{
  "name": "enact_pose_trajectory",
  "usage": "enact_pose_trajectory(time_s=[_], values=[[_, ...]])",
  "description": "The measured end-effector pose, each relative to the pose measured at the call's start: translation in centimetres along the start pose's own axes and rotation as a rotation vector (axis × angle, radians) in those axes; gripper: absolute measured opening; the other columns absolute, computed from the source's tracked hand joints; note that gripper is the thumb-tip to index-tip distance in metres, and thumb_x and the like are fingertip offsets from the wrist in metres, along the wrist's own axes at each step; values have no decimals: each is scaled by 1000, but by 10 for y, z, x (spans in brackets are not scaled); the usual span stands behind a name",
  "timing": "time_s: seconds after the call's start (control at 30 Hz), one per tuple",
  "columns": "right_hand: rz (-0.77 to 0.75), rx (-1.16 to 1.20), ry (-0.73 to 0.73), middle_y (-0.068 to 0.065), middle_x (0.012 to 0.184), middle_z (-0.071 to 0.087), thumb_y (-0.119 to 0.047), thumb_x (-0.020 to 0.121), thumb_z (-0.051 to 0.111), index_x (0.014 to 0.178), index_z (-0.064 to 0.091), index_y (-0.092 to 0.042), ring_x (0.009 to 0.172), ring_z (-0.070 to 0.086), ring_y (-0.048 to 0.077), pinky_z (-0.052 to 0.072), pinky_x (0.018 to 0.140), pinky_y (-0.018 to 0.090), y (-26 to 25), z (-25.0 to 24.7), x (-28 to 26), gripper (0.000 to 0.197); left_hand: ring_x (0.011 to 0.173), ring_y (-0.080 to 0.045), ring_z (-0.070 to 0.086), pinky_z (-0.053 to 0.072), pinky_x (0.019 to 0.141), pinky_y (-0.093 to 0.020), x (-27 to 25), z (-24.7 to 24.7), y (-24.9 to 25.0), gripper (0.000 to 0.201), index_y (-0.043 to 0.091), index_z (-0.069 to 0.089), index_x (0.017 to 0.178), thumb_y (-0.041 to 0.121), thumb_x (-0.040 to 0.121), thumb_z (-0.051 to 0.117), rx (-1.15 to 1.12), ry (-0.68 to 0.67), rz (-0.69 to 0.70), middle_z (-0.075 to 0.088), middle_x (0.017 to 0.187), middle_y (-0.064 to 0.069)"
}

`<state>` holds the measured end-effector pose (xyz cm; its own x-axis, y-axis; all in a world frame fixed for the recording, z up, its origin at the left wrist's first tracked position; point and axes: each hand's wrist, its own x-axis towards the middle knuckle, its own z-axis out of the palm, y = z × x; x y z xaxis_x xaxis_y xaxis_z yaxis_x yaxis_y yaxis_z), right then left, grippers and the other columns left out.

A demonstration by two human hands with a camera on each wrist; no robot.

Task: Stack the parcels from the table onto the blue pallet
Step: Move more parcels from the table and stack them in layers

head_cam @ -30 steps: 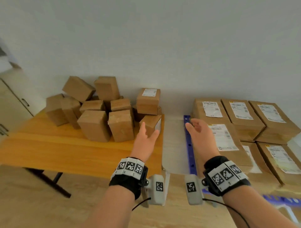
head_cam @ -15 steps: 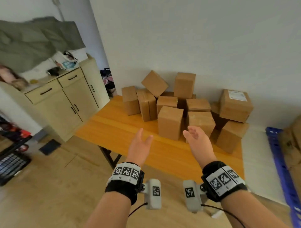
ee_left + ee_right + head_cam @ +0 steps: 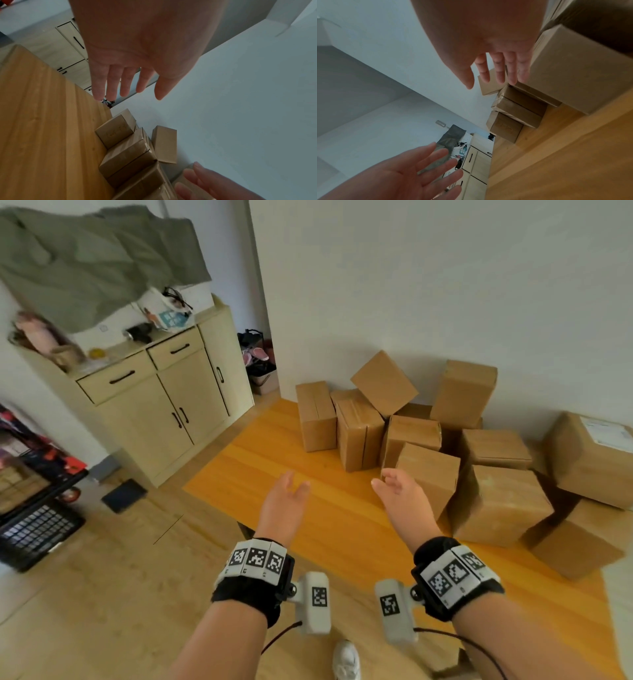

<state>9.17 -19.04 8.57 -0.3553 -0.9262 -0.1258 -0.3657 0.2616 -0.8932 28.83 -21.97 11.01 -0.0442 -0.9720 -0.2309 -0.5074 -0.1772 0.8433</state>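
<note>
Hands out over the table, left hand and right hand both spread, fingers relaxed and holding nothing, parcels heaped along its far edge by the wall.

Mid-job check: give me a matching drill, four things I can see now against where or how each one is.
Things:
1. left hand
2. labelled parcel
3. tilted parcel
4. cabinet

States:
a. leaning on a corner against the wall
b. open, holding nothing, over the table
c. at the far right of the pile, white label on top
d. on the floor left of the table, doors closed

Pairs: 1-b, 2-c, 3-a, 4-d
</note>
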Motion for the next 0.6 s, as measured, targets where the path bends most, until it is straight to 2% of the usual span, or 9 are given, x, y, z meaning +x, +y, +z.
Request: enact_pose_trajectory(time_s=[0.2, 0.33, 0.5, 0.6], values=[[-13, 10, -14, -2, 139, 52, -38, 98, 54, 140, 46, -23, 124, 49, 15, 39, 92, 26, -26, 18, 87, 46, 138, -19, 38, 36, 111, -44, 72, -1, 20, 52, 29, 30, 150, 42, 101, 43, 49, -4, 33, 37, 153, 5], [-33, 6, -99, 0, 140, 51, -37, 98, 54, 142, 45, -22, 126, 49, 15, 41, 99, 29, -44, 36, 135, 47, 137, -18, 39, 36, 110, -38, 119, -6, 31, 51, 29, 31, 150, 41, 101, 41, 100, 12, 63, 38, 152, 3], [-8, 29, -173, 1, 142, 51, -35, 99, 54, 143, 44, -22, 128, 48, 14, 39, 103, 30, -44, 60, 170, 47, 135, -18, 41, 38, 109, -41, 163, -10, 27, 46, 29, 35, 148, 38, 103, 39, 106, 18, 25, 40, 151, 1], [11, -3, -196, 2, 141, 52, -34, 99, 53, 141, 46, -23, 126, 50, 15, 40, 101, 30, -40, 69, 184, 44, 138, -19, 37, 34, 111, -38, 188, -10, 26, 46, 29, 33, 149, 34, 104, 36, 156, -18, 37, 36, 153, 3]])
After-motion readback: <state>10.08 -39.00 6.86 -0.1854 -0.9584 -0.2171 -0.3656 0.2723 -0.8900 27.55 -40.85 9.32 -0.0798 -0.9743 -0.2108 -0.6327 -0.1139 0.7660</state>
